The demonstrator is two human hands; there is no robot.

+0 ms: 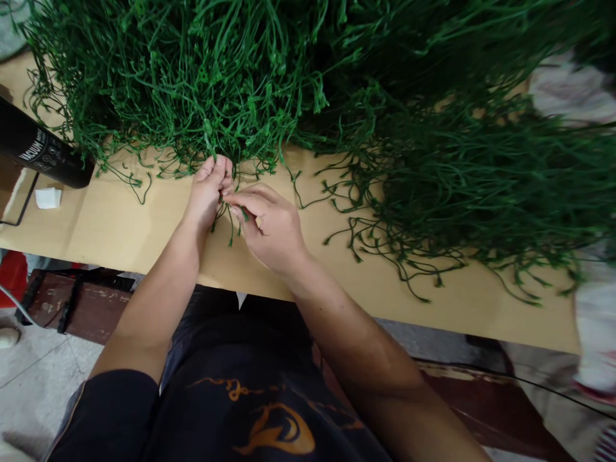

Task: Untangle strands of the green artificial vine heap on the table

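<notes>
My left hand [212, 183] is closed around a few green plastic stems [210, 138] at the near edge of a large heap of artificial greenery [192, 77]. Their lower ends hang out below the fist. Close beside it, my right hand [269, 221] pinches with thumb and forefinger at a green stem [244, 215]; the fingertips of both hands meet or nearly meet. Exactly how the stems run between the fingers is hidden. A second pile of the same green stems [481, 186] lies to the right, with loose ends trailing over the tabletop.
The table [139, 234] has a tan cover. At the left lie a black vacuum bottle [48, 151] and a small white piece [48, 198]. A whitish bag [572, 90] is at the far right. Below the table are dark red wooden benches [91, 308] and a cable [543, 388].
</notes>
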